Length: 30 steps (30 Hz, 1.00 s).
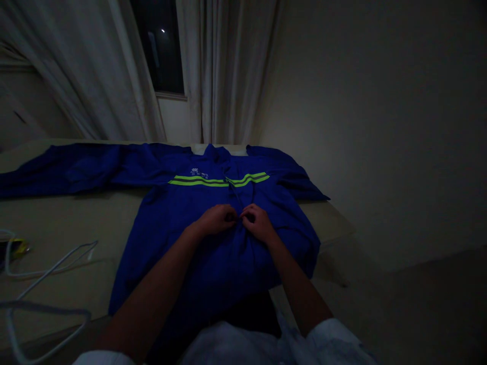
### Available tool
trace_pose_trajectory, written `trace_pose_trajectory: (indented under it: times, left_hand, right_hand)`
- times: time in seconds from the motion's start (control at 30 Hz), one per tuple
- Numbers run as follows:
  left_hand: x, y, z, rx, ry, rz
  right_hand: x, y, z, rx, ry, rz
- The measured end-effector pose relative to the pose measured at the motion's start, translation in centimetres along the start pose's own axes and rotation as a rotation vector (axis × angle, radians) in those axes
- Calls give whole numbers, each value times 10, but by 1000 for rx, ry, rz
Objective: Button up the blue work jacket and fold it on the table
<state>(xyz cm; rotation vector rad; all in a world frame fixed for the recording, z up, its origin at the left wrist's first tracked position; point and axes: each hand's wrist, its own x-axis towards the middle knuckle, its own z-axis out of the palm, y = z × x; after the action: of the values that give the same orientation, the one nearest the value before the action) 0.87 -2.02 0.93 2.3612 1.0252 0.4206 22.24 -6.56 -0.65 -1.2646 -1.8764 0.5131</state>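
Jacket (182, 238), blue with two yellow-green stripes across the chest, lies front-up and flat on the table (57, 223), spread out under and beyond my hands. Head view: my left hand (215, 219) and right hand (258, 223) meet at the front closure just below the stripes, fingers curled in narrow pinches on the cloth edges; whether on a button or a zip I cannot tell in this dim light. I judge the fabric soft, light and limp, best taken by pinching along its front edges. A white hanger (41, 309) lies well to the left of my left hand. Curtains (224, 71) hang beyond the collar.
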Motion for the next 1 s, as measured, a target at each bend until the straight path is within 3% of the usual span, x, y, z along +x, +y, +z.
trace_pose_trajectory:
  times: [0.2,0.47,0.8,1.0]
  left_hand:
    - [5,-7,5,-112,-28,9]
    - [0,8,0,-39,-26,48]
    - [1,9,-2,-103,-69,-34]
    - [2,14,1,-66,-10,-45]
  right_hand:
    - [0,-2,-1,11,-15,16]
    - [0,-2,-1,-2,16,0]
    - [0,-4,-1,-1,6,14]
    - [0,0,0,12,20,17]
